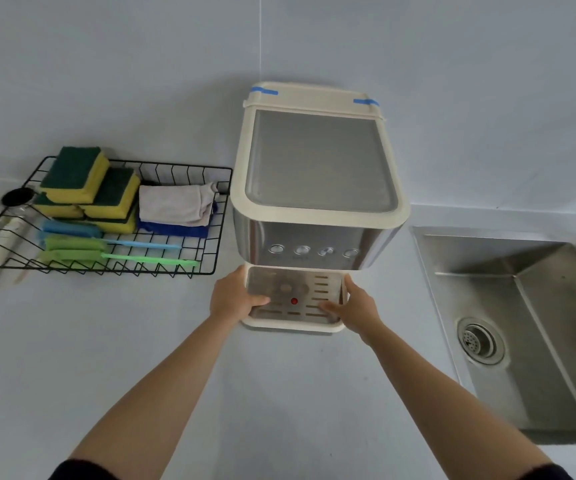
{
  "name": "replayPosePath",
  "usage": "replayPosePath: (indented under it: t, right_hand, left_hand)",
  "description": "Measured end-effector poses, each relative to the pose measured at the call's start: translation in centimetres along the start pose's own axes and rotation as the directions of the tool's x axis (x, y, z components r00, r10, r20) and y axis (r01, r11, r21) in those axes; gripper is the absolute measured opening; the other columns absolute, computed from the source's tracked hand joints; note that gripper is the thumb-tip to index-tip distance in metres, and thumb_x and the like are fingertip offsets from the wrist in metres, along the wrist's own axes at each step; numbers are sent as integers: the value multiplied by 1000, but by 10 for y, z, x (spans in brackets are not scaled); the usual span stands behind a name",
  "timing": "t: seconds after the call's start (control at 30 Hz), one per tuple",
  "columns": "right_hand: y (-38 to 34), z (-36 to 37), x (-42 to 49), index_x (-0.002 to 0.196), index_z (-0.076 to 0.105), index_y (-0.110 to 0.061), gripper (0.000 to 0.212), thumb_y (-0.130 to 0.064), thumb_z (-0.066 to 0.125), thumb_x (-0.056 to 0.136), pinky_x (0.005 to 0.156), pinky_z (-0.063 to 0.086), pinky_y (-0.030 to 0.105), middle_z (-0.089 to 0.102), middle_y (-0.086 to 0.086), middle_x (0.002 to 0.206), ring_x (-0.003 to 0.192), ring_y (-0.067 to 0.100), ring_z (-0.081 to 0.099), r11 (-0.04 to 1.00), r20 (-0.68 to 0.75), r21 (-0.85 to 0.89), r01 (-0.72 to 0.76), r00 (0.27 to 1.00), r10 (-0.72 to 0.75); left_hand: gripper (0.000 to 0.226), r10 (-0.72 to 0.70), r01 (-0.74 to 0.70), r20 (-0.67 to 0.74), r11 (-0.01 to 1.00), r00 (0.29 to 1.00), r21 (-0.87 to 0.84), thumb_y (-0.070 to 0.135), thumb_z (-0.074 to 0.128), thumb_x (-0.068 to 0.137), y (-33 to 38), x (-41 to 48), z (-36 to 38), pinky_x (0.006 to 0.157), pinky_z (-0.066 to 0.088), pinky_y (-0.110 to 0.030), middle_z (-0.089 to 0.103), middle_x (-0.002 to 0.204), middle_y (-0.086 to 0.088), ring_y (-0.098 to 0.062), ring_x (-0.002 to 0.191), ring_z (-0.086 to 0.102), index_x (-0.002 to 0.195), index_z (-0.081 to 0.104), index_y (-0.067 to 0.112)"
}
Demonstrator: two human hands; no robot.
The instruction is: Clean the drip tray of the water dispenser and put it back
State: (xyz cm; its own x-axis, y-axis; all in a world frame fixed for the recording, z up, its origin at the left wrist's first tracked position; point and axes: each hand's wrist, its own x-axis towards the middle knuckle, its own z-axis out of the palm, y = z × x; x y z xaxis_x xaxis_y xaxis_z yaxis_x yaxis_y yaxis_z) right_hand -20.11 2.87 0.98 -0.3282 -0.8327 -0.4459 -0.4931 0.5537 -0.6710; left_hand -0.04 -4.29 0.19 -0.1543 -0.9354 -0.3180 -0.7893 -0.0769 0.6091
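Two grips on drip tray [293,328] | your left hand [234,300] clasps left edge | your right hand [356,307], right edge

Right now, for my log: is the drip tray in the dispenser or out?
In: the drip tray sits at the dispenser base, left hand and right hand gripping its sides.

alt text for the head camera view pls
A person's left hand and right hand grip the sides of the drip tray at the foot of a water dispenser. A wire rack of sponges sits to its left, a steel sink to its right.
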Motion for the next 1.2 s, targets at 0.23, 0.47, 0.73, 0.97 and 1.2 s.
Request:
replayPosePath:
  t: [0.23,0.47,0.73,0.97,1.2]
  right_hand:
    - [4,4,9,116,43,-21,51,-28,72,74,80,53,36,59,-6,98,92,21,58,999,-7,-37,6,1000,-7]
    - [4,7,16,114,46,-17,45,-28,69,77,80,52,38,62,6,111,105,30,53,999,-32,42,1,999,1]
    - [-1,5,28,115,46,-12,42,-29,64,82,99,41,46,60,8,115,109,30,50,999,4,-8,-33,999,33]
    - [0,5,31,117,43,-14,42,-31,62,83,100,40,46,58,8,116,110,30,47,999,27,-17,-38,999,39]
    - [2,7,18,128,31,-6,51,-30,53,89,103,35,45,49,11,128,108,26,49,990,10,-107,97,995,-96]
  left_hand:
    - [72,-43,42,27,999,999,17,39,75,68,-4,5,3,88,48,-35,61,122,-10,-28,110,57,126,47,9]
    - [70,-81,81,13,995,997,-57,39,70,74,-5,12,6,96,44,-42,57,129,-15,-32,117,53,129,45,4]
    - [55,-76,75,-1,994,997,-78,34,66,79,-2,21,12,84,40,-31,58,123,-14,-32,114,53,121,47,3]
    - [49,-57,56,-10,996,998,-68,31,63,81,-1,20,13,74,38,-29,61,113,-16,-34,106,55,117,46,3]
    - [41,91,-90,-1,994,996,-56,31,57,86,4,10,5,82,43,-30,59,110,-13,-27,103,56,115,48,3]
